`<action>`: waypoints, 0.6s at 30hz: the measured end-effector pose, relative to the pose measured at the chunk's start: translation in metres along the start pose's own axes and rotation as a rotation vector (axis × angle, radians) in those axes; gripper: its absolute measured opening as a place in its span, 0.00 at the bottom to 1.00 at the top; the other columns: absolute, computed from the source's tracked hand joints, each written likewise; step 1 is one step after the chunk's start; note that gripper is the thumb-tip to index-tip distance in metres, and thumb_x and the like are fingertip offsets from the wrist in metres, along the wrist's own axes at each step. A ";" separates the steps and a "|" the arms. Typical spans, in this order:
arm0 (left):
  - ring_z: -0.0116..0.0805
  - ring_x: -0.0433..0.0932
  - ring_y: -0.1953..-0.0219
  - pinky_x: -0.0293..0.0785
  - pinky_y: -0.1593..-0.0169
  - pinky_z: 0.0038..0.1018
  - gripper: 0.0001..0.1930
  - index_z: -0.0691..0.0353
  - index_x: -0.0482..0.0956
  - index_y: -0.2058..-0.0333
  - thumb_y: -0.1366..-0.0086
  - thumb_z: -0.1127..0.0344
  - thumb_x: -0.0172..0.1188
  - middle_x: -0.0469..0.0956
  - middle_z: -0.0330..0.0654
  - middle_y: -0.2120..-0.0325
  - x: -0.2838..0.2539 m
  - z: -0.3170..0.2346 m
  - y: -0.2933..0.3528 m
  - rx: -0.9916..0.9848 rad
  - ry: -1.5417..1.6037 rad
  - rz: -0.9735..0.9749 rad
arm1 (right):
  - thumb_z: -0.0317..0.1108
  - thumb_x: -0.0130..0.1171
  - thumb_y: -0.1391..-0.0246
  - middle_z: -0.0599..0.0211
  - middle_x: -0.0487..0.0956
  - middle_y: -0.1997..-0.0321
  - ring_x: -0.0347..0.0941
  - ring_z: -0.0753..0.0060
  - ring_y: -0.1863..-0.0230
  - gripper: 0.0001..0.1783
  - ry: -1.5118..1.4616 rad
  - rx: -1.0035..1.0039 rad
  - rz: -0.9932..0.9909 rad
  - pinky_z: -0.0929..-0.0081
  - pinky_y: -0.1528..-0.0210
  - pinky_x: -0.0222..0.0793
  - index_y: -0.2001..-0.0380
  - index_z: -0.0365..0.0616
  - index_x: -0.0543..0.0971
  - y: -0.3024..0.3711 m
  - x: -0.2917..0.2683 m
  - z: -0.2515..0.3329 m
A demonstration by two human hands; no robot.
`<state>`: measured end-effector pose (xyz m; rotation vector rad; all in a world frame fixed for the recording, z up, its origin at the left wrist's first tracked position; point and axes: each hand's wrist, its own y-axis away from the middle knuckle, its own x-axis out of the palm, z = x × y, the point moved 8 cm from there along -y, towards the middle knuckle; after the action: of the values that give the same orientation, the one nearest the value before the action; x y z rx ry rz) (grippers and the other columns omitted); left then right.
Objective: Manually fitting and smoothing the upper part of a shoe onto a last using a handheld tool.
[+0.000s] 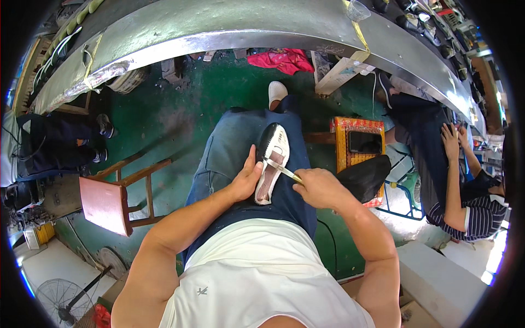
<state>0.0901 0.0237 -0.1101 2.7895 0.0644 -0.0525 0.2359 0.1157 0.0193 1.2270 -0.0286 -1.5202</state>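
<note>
A black-and-white shoe (pixel 267 189), its pinkish-brown inside facing up, lies lengthwise across my thighs. My left hand (pixel 247 180) grips its left edge, thumb along the side; the other fingers are partly hidden. From the right, my right hand (pixel 318 187) holds a slim hand tool (pixel 283 170) with a yellowish handle and a pale, metal-looking front part. The tool's tip reaches into the shoe's opening near its middle. Whether it is a brush or a scraper I cannot tell.
A long metal-edged workbench (pixel 219 41) curves across the front. On the left stands a wooden stool (pixel 104 202). At the right, a phone (pixel 365 142) lies on an orange-yellow seat, close to a seated co-worker (pixel 465 213). A red cloth (pixel 281 60) is under the bench.
</note>
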 end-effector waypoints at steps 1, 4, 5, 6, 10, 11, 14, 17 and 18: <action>0.46 0.44 0.23 0.42 0.25 0.31 0.41 0.69 0.31 0.26 0.21 0.50 0.42 0.41 0.61 0.26 -0.004 0.006 -0.001 -0.047 0.190 -0.026 | 0.37 0.60 0.40 0.45 0.83 0.61 0.79 0.38 0.57 0.16 0.005 -0.004 0.005 0.47 0.53 0.74 0.56 0.35 0.77 -0.004 0.011 0.002; 0.40 0.52 0.27 0.48 0.27 0.29 0.45 0.61 0.32 0.25 0.24 0.50 0.53 0.48 0.54 0.27 -0.004 -0.011 -0.010 -0.060 0.422 -0.020 | 0.41 0.62 0.41 0.45 0.82 0.65 0.79 0.39 0.59 0.17 -0.390 0.081 -0.285 0.50 0.55 0.73 0.56 0.38 0.78 -0.002 0.057 -0.010; 0.39 0.54 0.28 0.50 0.28 0.28 0.46 0.58 0.33 0.24 0.25 0.52 0.55 0.51 0.52 0.27 -0.005 -0.015 -0.013 -0.047 0.392 -0.011 | 0.41 0.62 0.41 0.45 0.81 0.66 0.79 0.39 0.60 0.17 -0.513 0.133 -0.316 0.51 0.55 0.74 0.55 0.39 0.78 0.002 0.061 -0.009; 0.39 0.55 0.28 0.52 0.28 0.28 0.46 0.56 0.35 0.24 0.26 0.54 0.57 0.52 0.51 0.27 -0.005 -0.017 -0.015 -0.051 0.385 -0.007 | 0.41 0.62 0.41 0.45 0.81 0.66 0.79 0.40 0.60 0.17 -0.542 0.113 -0.282 0.52 0.56 0.73 0.56 0.39 0.78 0.002 0.061 -0.011; 0.36 0.56 0.29 0.53 0.29 0.28 0.43 0.52 0.36 0.24 0.25 0.58 0.56 0.54 0.47 0.28 0.004 -0.012 -0.021 -0.103 0.329 -0.022 | 0.35 0.60 0.41 0.42 0.79 0.63 0.78 0.38 0.59 0.14 -0.125 -0.079 -0.334 0.52 0.55 0.74 0.58 0.36 0.74 0.006 0.024 -0.016; 0.35 0.55 0.29 0.54 0.29 0.28 0.43 0.52 0.37 0.24 0.25 0.59 0.56 0.55 0.47 0.28 0.004 -0.013 -0.020 -0.075 0.307 -0.058 | 0.33 0.59 0.41 0.41 0.79 0.61 0.79 0.40 0.60 0.15 0.089 -0.026 -0.345 0.53 0.55 0.75 0.55 0.35 0.73 0.008 0.005 -0.008; 0.37 0.57 0.29 0.55 0.29 0.29 0.41 0.53 0.38 0.24 0.25 0.60 0.56 0.57 0.49 0.29 0.002 -0.011 -0.020 -0.070 0.193 -0.139 | 0.33 0.60 0.41 0.46 0.80 0.59 0.81 0.48 0.59 0.15 0.436 -0.081 -0.454 0.58 0.56 0.76 0.55 0.35 0.73 -0.003 -0.017 -0.012; 0.49 0.61 0.32 0.57 0.30 0.35 0.40 0.54 0.43 0.24 0.26 0.60 0.56 0.61 0.56 0.32 -0.002 -0.012 -0.016 -0.018 -0.127 -0.246 | 0.34 0.60 0.40 0.55 0.82 0.64 0.82 0.60 0.62 0.12 0.097 -0.160 -0.371 0.65 0.60 0.76 0.59 0.36 0.76 -0.015 -0.022 -0.021; 0.57 0.64 0.34 0.60 0.31 0.40 0.40 0.55 0.45 0.24 0.28 0.59 0.57 0.63 0.62 0.34 -0.004 -0.018 -0.013 0.053 -0.357 -0.303 | 0.35 0.60 0.40 0.58 0.82 0.67 0.81 0.63 0.65 0.11 -0.218 0.006 -0.132 0.67 0.62 0.76 0.61 0.37 0.77 -0.023 -0.009 -0.034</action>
<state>0.0860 0.0424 -0.0974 2.7508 0.3986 -0.6301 0.2417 0.1501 -0.0044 1.0804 -0.0977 -1.7654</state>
